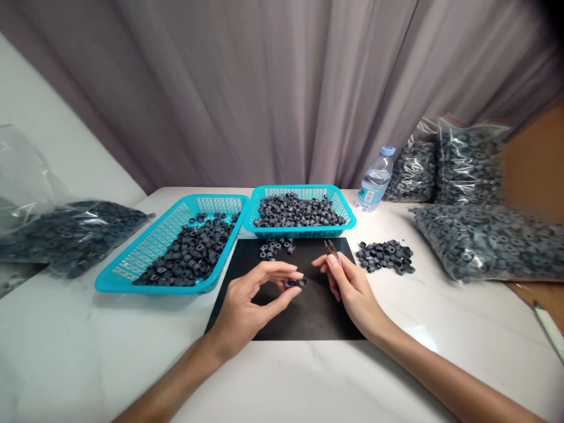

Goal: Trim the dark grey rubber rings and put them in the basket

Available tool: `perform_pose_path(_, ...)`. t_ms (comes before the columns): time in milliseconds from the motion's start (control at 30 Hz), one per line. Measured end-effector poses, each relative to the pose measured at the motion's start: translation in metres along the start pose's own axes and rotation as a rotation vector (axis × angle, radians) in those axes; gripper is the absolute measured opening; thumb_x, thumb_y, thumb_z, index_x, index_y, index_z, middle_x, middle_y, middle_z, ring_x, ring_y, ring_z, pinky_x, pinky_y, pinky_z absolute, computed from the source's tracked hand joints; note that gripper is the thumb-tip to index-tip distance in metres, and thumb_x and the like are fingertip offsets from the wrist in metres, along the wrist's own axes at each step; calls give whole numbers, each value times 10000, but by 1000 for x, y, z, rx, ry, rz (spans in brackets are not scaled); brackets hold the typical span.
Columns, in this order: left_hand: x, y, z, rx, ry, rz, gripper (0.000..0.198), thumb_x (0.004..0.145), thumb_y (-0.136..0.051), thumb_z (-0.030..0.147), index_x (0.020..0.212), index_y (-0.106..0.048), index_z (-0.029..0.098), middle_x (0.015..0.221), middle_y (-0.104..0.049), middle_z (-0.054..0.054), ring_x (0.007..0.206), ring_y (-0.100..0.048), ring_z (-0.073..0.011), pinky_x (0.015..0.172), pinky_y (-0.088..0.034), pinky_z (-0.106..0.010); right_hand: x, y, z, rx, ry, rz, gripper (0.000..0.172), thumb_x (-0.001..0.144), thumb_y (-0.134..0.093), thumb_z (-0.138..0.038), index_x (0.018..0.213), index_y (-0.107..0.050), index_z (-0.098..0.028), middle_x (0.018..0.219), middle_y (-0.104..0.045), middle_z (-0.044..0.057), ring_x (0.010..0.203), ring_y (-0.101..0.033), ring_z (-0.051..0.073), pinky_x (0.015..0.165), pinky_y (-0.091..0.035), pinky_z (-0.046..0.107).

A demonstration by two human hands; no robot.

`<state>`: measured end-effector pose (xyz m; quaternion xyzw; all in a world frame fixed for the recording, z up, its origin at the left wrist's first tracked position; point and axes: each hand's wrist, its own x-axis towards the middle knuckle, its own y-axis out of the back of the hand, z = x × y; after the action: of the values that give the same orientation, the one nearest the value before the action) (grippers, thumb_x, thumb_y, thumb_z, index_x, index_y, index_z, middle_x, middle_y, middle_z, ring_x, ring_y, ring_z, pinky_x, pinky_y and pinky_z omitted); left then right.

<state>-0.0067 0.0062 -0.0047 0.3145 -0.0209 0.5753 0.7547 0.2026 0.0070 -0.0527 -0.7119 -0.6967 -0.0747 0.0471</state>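
Observation:
Above the black mat (pixel 326 323), my left hand (pixel 253 299) has its thumb and fingers curled around a couple of small dark grey ring-shaped parts (pixel 297 283). My right hand (pixel 348 285) is closed on a pair of metal tweezers (pixel 332 249), whose tips point up and away from me. A gap separates the two hands. Behind them, a few small dark cylindrical parts with holes (pixel 277 249) lie at the mat's far edge. A pile of dark rings (pixel 385 257) sits on the white table to the right of my right hand.
Two blue plastic baskets (pixel 103 284) (pixel 350 223) hold many dark parts. A water bottle (pixel 374 181) stands behind the ring pile. Filled clear bags lie at left (pixel 88 232) and right (pixel 493 244), with more (pixel 469 161) upright behind. A white-handled tool (pixel 549 329) is at far right.

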Motion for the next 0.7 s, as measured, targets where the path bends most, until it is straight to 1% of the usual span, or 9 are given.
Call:
perform_pose_path(67,1,4,3,34,-8,20,211,881,-751,255,1083,-691,241,1010,-799,-32,902,-728,-200,860,-571,-328,1,0,0,-59,24,-16,415,1017,-465,-566,1020,-713,-232,883,-561,35,735,-526,180,625,-441,295)
perform_pose_path(133,4,14,7,141,-41,67,168,885,-743,260,1049,-709,249,1004,-794,-22,875,-725,-194,876,-566,-330,3,0,1,-143,83,-50,386,1043,-443,-512,1059,-718,-241,965,-588,54,887,-578,211,797,-486,328)
perform_pose_path(233,13,44,9,341,-71,249,180,884,-736,283,1058,-701,253,1031,-769,-13,892,-707,-191,951,-539,-343,7,-2,2,-262,188,-151,364,1070,-408,-430,1116,-719,-246,1150,-591,88,1118,-570,246,1031,-434,394)
perform_pose_path(333,25,85,0,473,54,407,263,892,-713,306,1130,-633,227,1080,-746,-22,989,-695,-213,984,-527,-371,11,-3,4,-393,255,-217,352,1071,-410,-387,1121,-730,-248,1355,-561,105,1252,-513,290,1113,-382,483)
perform_pose_path(400,31,107,-10,629,193,360,316,885,-701,277,1178,-598,218,1048,-758,-28,1004,-703,-243,971,-524,-418,14,-4,5,-469,291,-239,343,1071,-411,-360,1170,-724,-262,1459,-532,91,1259,-507,303,1115,-383,531)
perform_pose_path(467,35,118,-18,740,203,337,260,887,-677,254,1134,-613,205,1086,-758,-62,1063,-695,-284,990,-505,-449,16,-4,6,-518,318,-270,347,1072,-408,-336,1265,-693,-285,1537,-489,67,1244,-513,299,1107,-406,547)
perform_pose_path(533,38,113,-21,773,163,371,188,911,-634,254,1089,-635,195,1142,-738,-100,1123,-666,-309,1019,-478,-454,19,-5,5,-558,334,-289,367,1072,-408,-323,1344,-653,-300,1590,-439,48,1246,-504,293,1108,-426,542)
perform_pose_path(600,38,96,-19,766,87,390,166,948,-583,283,1078,-651,205,1165,-718,-107,1168,-629,-308,1056,-445,-435,24,-7,6,-604,351,-289,386,1071,-409,-319,1388,-628,-296,1613,-408,47,1264,-483,293,1121,-426,534)
perform_pose_path(700,36,58,-13,714,-102,248,175,990,-516,290,1041,-674,236,1098,-723,-86,1132,-623,-281,1079,-419,-405,35,-11,8,-683,413,-272,389,1063,-433,-322,1398,-629,-307,1610,-413,57,1229,-482,296,1124,-426,540)
